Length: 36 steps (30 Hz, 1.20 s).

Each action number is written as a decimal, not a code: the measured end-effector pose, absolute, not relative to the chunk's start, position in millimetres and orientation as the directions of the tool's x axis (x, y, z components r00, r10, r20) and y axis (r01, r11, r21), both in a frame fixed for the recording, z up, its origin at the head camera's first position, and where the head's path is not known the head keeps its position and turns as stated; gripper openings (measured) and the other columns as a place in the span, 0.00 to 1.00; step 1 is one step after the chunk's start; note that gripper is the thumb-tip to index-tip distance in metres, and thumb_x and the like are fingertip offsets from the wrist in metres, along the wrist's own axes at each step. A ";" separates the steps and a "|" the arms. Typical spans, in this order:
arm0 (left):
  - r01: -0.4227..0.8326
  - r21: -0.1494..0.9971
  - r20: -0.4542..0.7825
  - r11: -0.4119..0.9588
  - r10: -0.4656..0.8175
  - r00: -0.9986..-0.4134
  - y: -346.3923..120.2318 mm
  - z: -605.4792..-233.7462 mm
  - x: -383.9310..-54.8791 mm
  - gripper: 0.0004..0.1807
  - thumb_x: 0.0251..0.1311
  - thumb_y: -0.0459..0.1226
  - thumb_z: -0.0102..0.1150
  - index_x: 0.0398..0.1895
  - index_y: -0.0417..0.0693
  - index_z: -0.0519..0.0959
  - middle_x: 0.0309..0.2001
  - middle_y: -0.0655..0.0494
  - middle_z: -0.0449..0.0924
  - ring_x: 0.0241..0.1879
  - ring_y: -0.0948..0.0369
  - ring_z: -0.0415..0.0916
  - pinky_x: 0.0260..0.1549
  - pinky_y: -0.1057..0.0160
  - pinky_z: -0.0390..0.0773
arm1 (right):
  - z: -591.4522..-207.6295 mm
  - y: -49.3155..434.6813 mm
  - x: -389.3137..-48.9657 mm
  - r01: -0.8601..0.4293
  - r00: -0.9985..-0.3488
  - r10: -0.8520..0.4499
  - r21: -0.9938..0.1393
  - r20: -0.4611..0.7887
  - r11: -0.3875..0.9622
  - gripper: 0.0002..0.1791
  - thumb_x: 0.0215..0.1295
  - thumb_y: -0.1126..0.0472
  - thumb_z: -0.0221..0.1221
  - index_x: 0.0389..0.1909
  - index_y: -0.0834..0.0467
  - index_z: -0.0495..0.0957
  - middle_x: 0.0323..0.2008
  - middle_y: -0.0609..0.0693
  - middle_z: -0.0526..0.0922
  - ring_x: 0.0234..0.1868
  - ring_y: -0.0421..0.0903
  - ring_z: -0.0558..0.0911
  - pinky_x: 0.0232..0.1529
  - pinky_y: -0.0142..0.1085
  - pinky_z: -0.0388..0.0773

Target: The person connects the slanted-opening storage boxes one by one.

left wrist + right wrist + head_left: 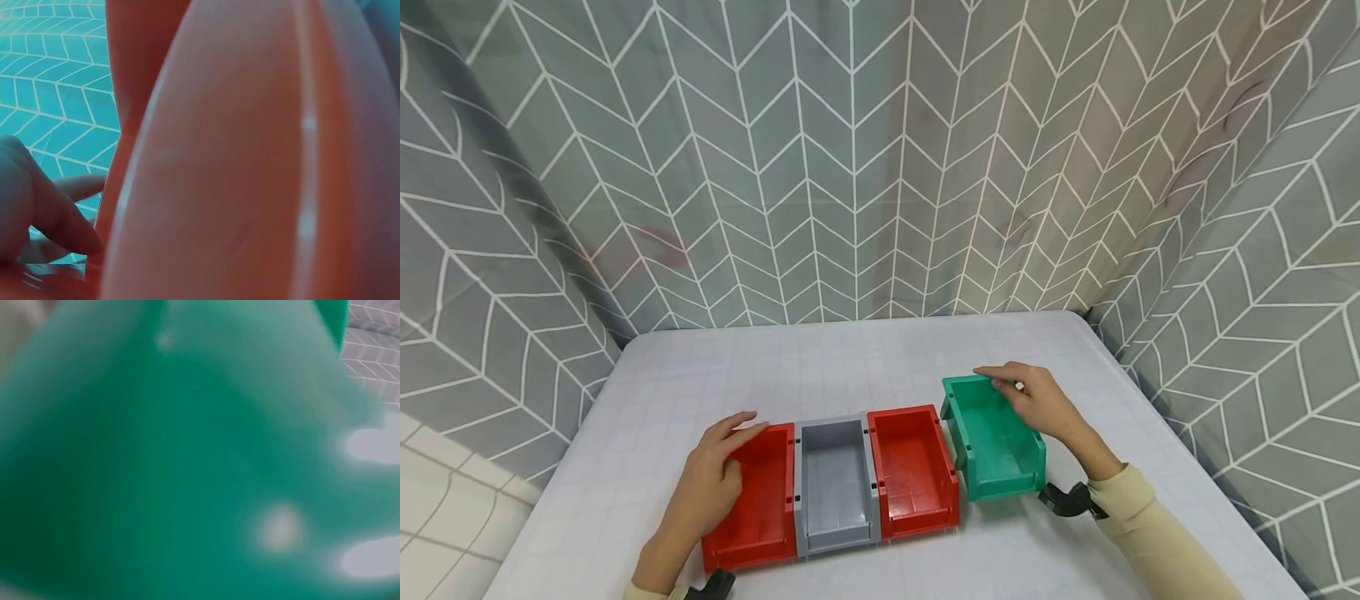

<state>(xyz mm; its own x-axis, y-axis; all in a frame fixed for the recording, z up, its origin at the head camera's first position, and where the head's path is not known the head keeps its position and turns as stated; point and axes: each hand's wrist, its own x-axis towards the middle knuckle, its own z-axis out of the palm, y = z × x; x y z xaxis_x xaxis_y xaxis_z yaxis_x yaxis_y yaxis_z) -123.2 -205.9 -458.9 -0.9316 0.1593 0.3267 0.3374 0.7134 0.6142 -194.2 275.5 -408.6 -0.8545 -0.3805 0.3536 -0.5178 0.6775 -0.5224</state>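
Note:
Three bins stand side by side in a row: a left red bin (760,508), a grey bin (837,483) and a second red bin (916,479). To their right, a green bin (996,437) sits at an angle, its back end close to the red one. My left hand (703,479) grips the left red bin at its back left corner, fingers over the rim and thumb on the wall. With my right hand (1037,404) I hold the green bin by its back right rim, thumb inside. The green wall (187,475) fills the right wrist view, blurred.
All the bins are on a table with a white cloth (820,367). Grey curtains with white chevron lines (865,167) hang behind and at both sides. Dark wrist straps (1067,500) sit by the sleeves.

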 end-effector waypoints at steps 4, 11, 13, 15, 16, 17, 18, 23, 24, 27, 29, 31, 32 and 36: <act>0.288 0.636 0.327 0.716 0.088 -0.941 -206.3 -456.5 -122.2 0.31 0.56 0.19 0.56 0.65 0.43 0.81 0.70 0.41 0.70 0.65 0.38 0.69 0.50 0.36 0.80 | -401.4 275.6 -195.9 -0.502 -0.864 -0.365 -0.548 0.346 0.669 0.19 0.73 0.74 0.57 0.60 0.60 0.85 0.55 0.60 0.85 0.56 0.64 0.83 0.53 0.63 0.80; 0.208 0.675 0.274 0.708 0.021 -0.961 -207.1 -456.4 -122.7 0.29 0.62 0.20 0.50 0.66 0.40 0.79 0.71 0.41 0.70 0.64 0.38 0.72 0.49 0.41 0.83 | -403.3 272.0 -194.2 -0.487 -0.874 -0.373 -0.561 0.312 0.670 0.19 0.73 0.74 0.57 0.60 0.60 0.84 0.55 0.59 0.85 0.56 0.63 0.83 0.54 0.62 0.80; 0.194 0.689 0.254 0.698 0.019 -0.967 -207.2 -455.5 -122.5 0.29 0.63 0.20 0.49 0.67 0.40 0.78 0.70 0.41 0.71 0.65 0.38 0.71 0.52 0.41 0.81 | -404.3 272.2 -193.8 -0.485 -0.875 -0.369 -0.561 0.315 0.671 0.19 0.73 0.74 0.57 0.60 0.60 0.84 0.55 0.59 0.85 0.57 0.63 0.83 0.54 0.62 0.80; 0.189 0.699 0.241 0.690 0.021 -0.970 -207.5 -455.5 -122.6 0.29 0.64 0.20 0.48 0.68 0.39 0.77 0.70 0.41 0.72 0.66 0.38 0.70 0.55 0.40 0.78 | -404.9 272.3 -193.6 -0.493 -0.870 -0.376 -0.553 0.319 0.671 0.19 0.73 0.74 0.57 0.60 0.60 0.84 0.55 0.59 0.85 0.57 0.63 0.83 0.54 0.62 0.80; 0.187 0.703 0.236 0.686 0.022 -0.971 -207.7 -455.5 -122.6 0.29 0.64 0.20 0.48 0.69 0.39 0.77 0.70 0.41 0.72 0.67 0.38 0.70 0.56 0.40 0.77 | -405.1 272.5 -193.5 -0.499 -0.867 -0.382 -0.550 0.322 0.670 0.19 0.73 0.74 0.57 0.60 0.60 0.84 0.55 0.59 0.85 0.57 0.63 0.83 0.54 0.62 0.80; 0.186 0.707 0.234 0.683 0.023 -0.972 -207.9 -455.6 -122.6 0.29 0.64 0.20 0.49 0.69 0.39 0.77 0.69 0.40 0.72 0.67 0.38 0.70 0.56 0.40 0.76 | -405.9 272.7 -193.3 -0.501 -0.866 -0.383 -0.548 0.322 0.670 0.19 0.73 0.74 0.57 0.60 0.60 0.84 0.55 0.59 0.85 0.57 0.62 0.83 0.54 0.61 0.80; 0.186 0.711 0.231 0.678 0.025 -0.973 -208.0 -455.7 -122.4 0.29 0.64 0.20 0.49 0.69 0.39 0.77 0.69 0.40 0.72 0.67 0.38 0.70 0.56 0.40 0.76 | -406.5 272.9 -192.8 -0.504 -0.864 -0.385 -0.546 0.325 0.670 0.20 0.72 0.74 0.57 0.60 0.60 0.84 0.55 0.58 0.85 0.57 0.62 0.83 0.54 0.61 0.81; 0.185 0.721 0.220 0.668 0.033 -0.975 -208.0 -457.2 -121.6 0.29 0.64 0.21 0.48 0.69 0.39 0.77 0.69 0.40 0.73 0.67 0.38 0.70 0.57 0.40 0.75 | -409.6 272.1 -189.6 -0.519 -0.854 -0.390 -0.534 0.343 0.667 0.20 0.72 0.75 0.57 0.59 0.60 0.85 0.54 0.57 0.86 0.54 0.60 0.84 0.52 0.59 0.82; 0.184 0.723 0.216 0.666 0.036 -0.976 -207.8 -457.3 -121.2 0.29 0.64 0.21 0.48 0.69 0.39 0.77 0.69 0.40 0.73 0.67 0.38 0.70 0.57 0.40 0.75 | -409.7 271.7 -188.6 -0.523 -0.852 -0.392 -0.532 0.347 0.665 0.20 0.72 0.75 0.57 0.59 0.59 0.85 0.53 0.57 0.86 0.54 0.59 0.84 0.51 0.58 0.83; 0.179 0.725 0.205 0.665 0.039 -0.978 -207.1 -457.4 -120.4 0.29 0.64 0.21 0.48 0.69 0.39 0.77 0.69 0.40 0.73 0.68 0.38 0.69 0.57 0.40 0.74 | -410.5 270.3 -186.6 -0.526 -0.850 -0.391 -0.530 0.353 0.665 0.20 0.71 0.75 0.58 0.59 0.59 0.85 0.52 0.57 0.86 0.52 0.58 0.85 0.50 0.57 0.84; 0.176 0.727 0.200 0.664 0.041 -0.979 -206.5 -457.1 -119.8 0.29 0.64 0.20 0.48 0.69 0.39 0.76 0.69 0.40 0.73 0.68 0.38 0.69 0.58 0.40 0.74 | -411.3 269.7 -185.8 -0.519 -0.855 -0.387 -0.532 0.346 0.669 0.20 0.71 0.76 0.58 0.59 0.60 0.85 0.53 0.57 0.86 0.52 0.59 0.85 0.50 0.57 0.84; 0.175 0.725 0.198 0.667 0.042 -0.979 -206.0 -456.7 -119.4 0.29 0.64 0.20 0.48 0.69 0.39 0.76 0.69 0.39 0.73 0.68 0.38 0.69 0.58 0.40 0.74 | -413.0 269.3 -185.7 -0.506 -0.862 -0.382 -0.530 0.332 0.680 0.20 0.71 0.76 0.58 0.59 0.60 0.85 0.53 0.58 0.86 0.52 0.59 0.84 0.50 0.56 0.84; 0.173 0.724 0.196 0.668 0.042 -0.980 -205.8 -456.4 -119.3 0.29 0.64 0.20 0.48 0.69 0.39 0.76 0.69 0.39 0.73 0.68 0.38 0.69 0.58 0.40 0.74 | -413.9 269.4 -185.7 -0.499 -0.866 -0.380 -0.530 0.325 0.686 0.20 0.71 0.76 0.58 0.59 0.60 0.85 0.53 0.58 0.86 0.52 0.58 0.84 0.49 0.56 0.84; 0.172 0.721 0.192 0.672 0.045 -0.980 -204.9 -455.5 -119.0 0.30 0.64 0.20 0.47 0.69 0.40 0.76 0.69 0.39 0.73 0.67 0.38 0.70 0.58 0.40 0.74 | -414.8 270.1 -186.4 -0.485 -0.874 -0.381 -0.523 0.301 0.700 0.19 0.71 0.75 0.58 0.59 0.60 0.85 0.55 0.58 0.86 0.51 0.57 0.84 0.45 0.51 0.84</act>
<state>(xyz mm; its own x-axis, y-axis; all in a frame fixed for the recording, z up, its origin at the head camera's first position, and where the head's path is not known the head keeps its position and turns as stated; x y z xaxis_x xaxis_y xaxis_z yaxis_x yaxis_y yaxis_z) -119.0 -204.9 -455.5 -0.9803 0.0450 0.1924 0.1722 0.6717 0.7205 -186.4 270.1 -414.8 -0.8744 -0.3809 0.3006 -0.4851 0.7004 -0.5235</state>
